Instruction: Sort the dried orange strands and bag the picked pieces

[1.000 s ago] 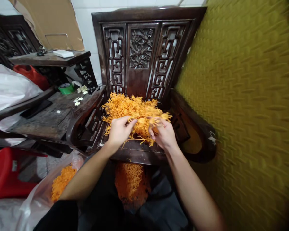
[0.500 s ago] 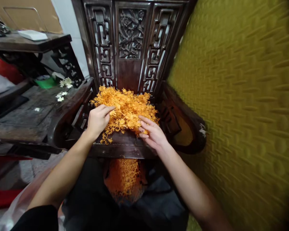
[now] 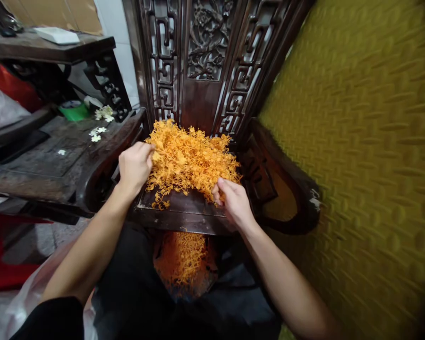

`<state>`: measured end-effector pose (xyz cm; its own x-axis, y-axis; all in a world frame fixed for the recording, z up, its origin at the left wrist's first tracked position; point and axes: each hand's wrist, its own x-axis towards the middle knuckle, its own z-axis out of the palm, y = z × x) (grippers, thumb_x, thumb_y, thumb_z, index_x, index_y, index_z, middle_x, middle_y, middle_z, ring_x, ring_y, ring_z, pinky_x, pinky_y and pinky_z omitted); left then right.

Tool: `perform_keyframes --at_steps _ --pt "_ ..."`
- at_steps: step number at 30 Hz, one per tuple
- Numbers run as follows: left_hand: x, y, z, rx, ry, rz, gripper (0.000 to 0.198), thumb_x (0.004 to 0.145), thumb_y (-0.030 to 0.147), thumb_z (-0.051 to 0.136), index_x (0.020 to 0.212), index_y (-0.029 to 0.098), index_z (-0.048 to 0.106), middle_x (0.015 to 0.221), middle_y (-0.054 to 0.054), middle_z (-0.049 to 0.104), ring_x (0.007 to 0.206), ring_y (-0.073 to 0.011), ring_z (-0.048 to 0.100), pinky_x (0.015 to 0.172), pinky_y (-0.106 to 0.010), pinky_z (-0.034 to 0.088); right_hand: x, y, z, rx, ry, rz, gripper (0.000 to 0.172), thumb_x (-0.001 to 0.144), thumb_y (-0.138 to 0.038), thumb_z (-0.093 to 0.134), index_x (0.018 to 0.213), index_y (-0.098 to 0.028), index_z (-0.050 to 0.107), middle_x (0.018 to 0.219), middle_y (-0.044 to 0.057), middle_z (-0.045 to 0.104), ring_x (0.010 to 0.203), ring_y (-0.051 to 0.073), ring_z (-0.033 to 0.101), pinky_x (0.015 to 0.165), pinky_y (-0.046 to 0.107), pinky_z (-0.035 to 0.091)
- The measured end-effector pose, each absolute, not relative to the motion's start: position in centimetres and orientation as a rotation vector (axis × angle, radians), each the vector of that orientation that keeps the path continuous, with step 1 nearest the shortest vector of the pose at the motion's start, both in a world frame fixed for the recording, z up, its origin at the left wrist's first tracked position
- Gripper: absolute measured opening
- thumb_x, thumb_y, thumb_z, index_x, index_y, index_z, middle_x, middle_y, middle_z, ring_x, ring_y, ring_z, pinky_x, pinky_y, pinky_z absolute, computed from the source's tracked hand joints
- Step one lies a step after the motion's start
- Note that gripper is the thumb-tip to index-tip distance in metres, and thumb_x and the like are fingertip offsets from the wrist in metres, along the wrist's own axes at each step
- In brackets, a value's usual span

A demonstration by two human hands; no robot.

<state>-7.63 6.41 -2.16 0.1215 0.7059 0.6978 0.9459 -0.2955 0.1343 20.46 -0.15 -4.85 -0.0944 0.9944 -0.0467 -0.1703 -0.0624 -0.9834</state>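
Orange strands (image 3: 191, 156): heaped on the carved chair seat (image 3: 184, 215), against its backrest.
Left hand (image 3: 134, 165): grip clenched on strands at the heap's left edge.
Right hand (image 3: 233, 200): grip pinching strands at the front edge, fingertips partly buried.
Yellow panel (image 3: 357, 141): blurred.

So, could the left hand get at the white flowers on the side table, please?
Probably yes: only the chair's low armrest lies between the left hand, gripping the orange strands, and the white flowers.

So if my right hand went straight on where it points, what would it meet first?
The pile of orange strands: the right hand is at its near edge. Behind the pile, likely the carved chair back.
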Motion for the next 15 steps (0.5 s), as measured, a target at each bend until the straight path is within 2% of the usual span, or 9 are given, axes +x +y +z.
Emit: perform_keyframes --at_steps 3,6,8,10,12,15 --pt "-7.3 6.0 -2.2 -2.153 -1.508 -0.968 0.025 0.094 0.019 0.051 0.101 0.017 0.075 0.092 -0.008 0.074 0.082 -0.0194 0.067 0.071 -0.03 0.048 20.2 0.3 -4.6 -1.071 -1.188 1.55 0.052 0.084 -0.066 0.065 0.096 -0.016 0.065 0.055 -0.007 0.042 0.044 0.007 0.033 0.043 0.022 0.018" --pt "-6.1 5.6 -2.3 -2.179 -1.454 -0.971 0.029 0.092 0.013 0.049 0.104 0.017 0.075 0.089 -0.008 0.072 0.081 -0.0191 0.066 0.07 -0.03 0.047 18.9 0.4 -5.0 -1.076 -1.271 1.561 0.062 0.085 -0.07 0.06 0.119 -0.018 0.057 0.057 -0.008 0.044 0.046 0.008 0.036 0.044 0.022 0.024" --pt "-5.4 5.4 -2.3 -2.199 -1.457 -0.95 0.031 0.09 0.01 0.048 0.104 0.017 0.074 0.087 -0.007 0.071 0.08 -0.0193 0.065 0.069 -0.03 0.046 18.2 0.4 -5.3 -1.057 -1.333 1.472 0.053 0.089 -0.068 0.057 0.112 -0.02 0.057 0.058 -0.008 0.044 0.049 0.009 0.039 0.047 0.022 0.027" --pt "-5.0 5.5 -2.2 -2.207 -1.493 -0.904 0.032 0.087 0.008 0.048 0.102 0.018 0.074 0.087 -0.008 0.071 0.08 -0.0199 0.064 0.068 -0.031 0.045 17.8 0.2 -5.5 -1.053 -1.431 1.309 0.042 0.094 -0.062 0.055 0.089 -0.02 0.056 0.06 -0.006 0.044 0.053 0.009 0.039 0.05 0.023 0.03" --pt "-5.1 5.8 -2.2 -2.194 -1.575 -0.824 0.031 0.083 0.008 0.05 0.099 0.018 0.073 0.089 -0.009 0.071 0.082 -0.0214 0.064 0.067 -0.031 0.044 18.0 -0.2 -5.3 -1.093 -1.525 1.109 0.043 0.097 -0.056 0.054 0.073 -0.02 0.05 0.062 -0.004 0.044 0.056 0.009 0.039 0.052 0.024 0.031" --pt "-6.2 6.5 -2.1 -2.008 -1.83 -0.811 0.024 0.082 0.011 0.053 0.094 0.017 0.073 0.087 -0.011 0.072 0.08 -0.024 0.065 0.068 -0.033 0.043 19.0 -1.2 -4.6 -1.155 -1.481 0.946 0.043 0.098 -0.052 0.054 0.07 -0.02 0.049 0.06 -0.003 0.047 0.054 0.01 0.042 0.052 0.024 0.033"
